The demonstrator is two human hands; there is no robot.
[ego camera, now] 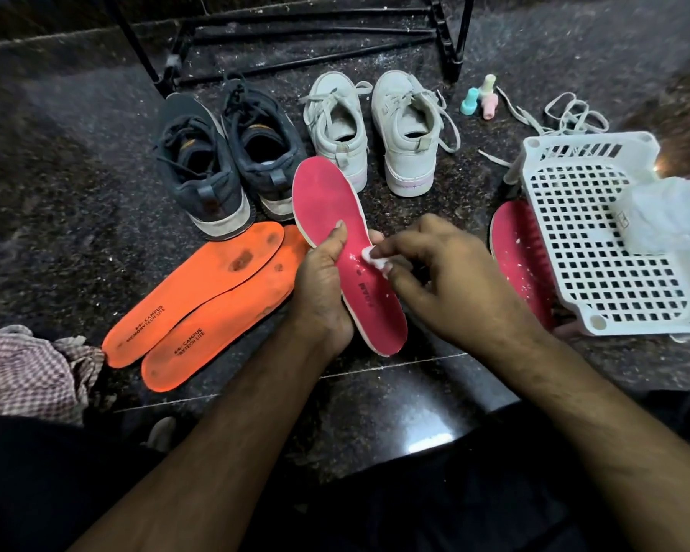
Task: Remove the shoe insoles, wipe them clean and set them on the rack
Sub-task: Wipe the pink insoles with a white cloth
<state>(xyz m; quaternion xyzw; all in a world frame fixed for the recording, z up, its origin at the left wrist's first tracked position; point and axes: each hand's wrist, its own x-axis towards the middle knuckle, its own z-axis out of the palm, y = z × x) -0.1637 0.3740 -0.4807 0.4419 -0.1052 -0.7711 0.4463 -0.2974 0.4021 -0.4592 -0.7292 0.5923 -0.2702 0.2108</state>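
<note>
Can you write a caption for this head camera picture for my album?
Left hand holds a pink insole while right hand wipes it.

The held insole [347,249] sits at centre between left hand [321,288] and right hand [447,280]. Two insoles [200,300] lie at nine o'clock, a cloth [28,364] beyond them. Two shoe pairs [295,149] stand at twelve, the rack [303,37] behind. A basket [598,233] lies at three, partly over another insole [514,249].

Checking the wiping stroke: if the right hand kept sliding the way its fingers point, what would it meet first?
The right hand, pinching a white wipe on the pink insole, points leftward; it would likely meet the left hand's thumb first.
</note>
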